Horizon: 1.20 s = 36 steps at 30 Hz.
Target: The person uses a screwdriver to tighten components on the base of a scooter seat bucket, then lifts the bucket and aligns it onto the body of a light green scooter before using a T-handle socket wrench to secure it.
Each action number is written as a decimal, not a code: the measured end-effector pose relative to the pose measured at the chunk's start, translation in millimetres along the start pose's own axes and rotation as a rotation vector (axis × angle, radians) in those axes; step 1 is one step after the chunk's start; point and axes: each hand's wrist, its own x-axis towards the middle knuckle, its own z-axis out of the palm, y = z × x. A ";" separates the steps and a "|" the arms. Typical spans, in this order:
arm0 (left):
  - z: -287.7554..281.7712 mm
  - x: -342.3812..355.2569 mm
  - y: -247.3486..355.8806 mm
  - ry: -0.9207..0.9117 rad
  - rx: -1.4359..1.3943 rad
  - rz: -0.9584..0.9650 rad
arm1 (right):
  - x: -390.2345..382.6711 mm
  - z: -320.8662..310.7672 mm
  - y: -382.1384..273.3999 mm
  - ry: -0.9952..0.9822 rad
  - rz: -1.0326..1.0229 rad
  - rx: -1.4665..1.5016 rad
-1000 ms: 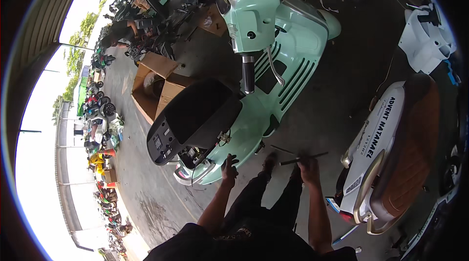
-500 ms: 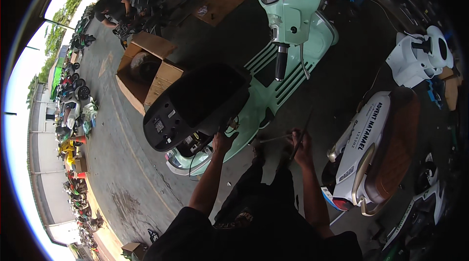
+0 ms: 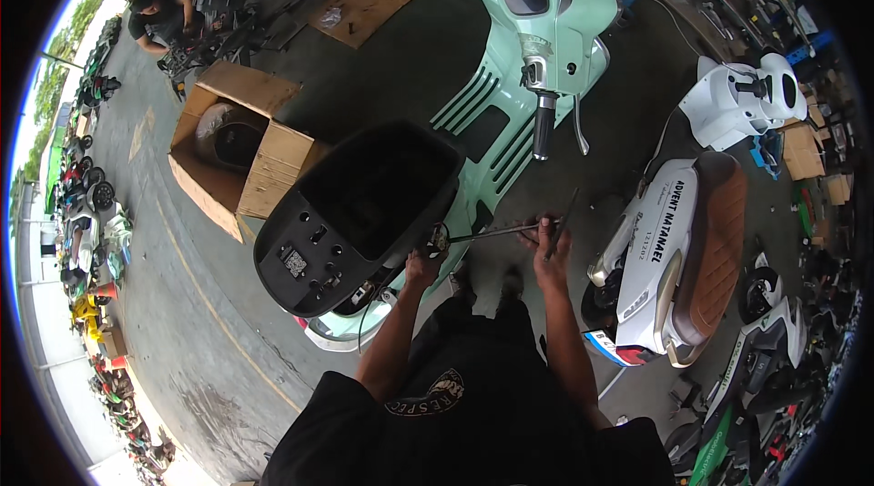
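Observation:
A mint-green scooter (image 3: 510,154) stands in front of me, seat off, its black storage bucket (image 3: 314,254) exposed. My right hand (image 3: 549,245) is closed around the crossbar of a T-handle wrench (image 3: 496,233). The wrench's shaft points left, its tip at a small metal part (image 3: 439,237) on the bucket's right side. My left hand (image 3: 423,266) is at that part, fingers curled in against it. What those fingers grip is hidden. A thin black cable (image 3: 366,322) hangs down beside my left wrist.
An open cardboard box (image 3: 264,167) with a dark part inside stands left of the scooter. To the right are a white scooter tail with a brown seat (image 3: 715,258) and a white front section (image 3: 737,108). Another person (image 3: 159,17) works at far left.
My right hand has raised the T-handle wrench, and its tip now meets the metal part. My left hand's fingers, spread before, have curled in at that part. The view has shifted.

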 end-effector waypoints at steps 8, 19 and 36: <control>-9.7 -9.6 4.6 0.044 0.080 0.085 | 5.2 2.4 0.1 -0.046 0.060 0.008; -3.5 7.0 -11.7 -0.005 0.105 0.077 | 31.1 -6.7 2.2 -0.103 0.137 0.109; -21.0 6.5 21.5 -0.157 0.307 -0.082 | 3.0 -6.0 19.8 0.202 0.109 0.020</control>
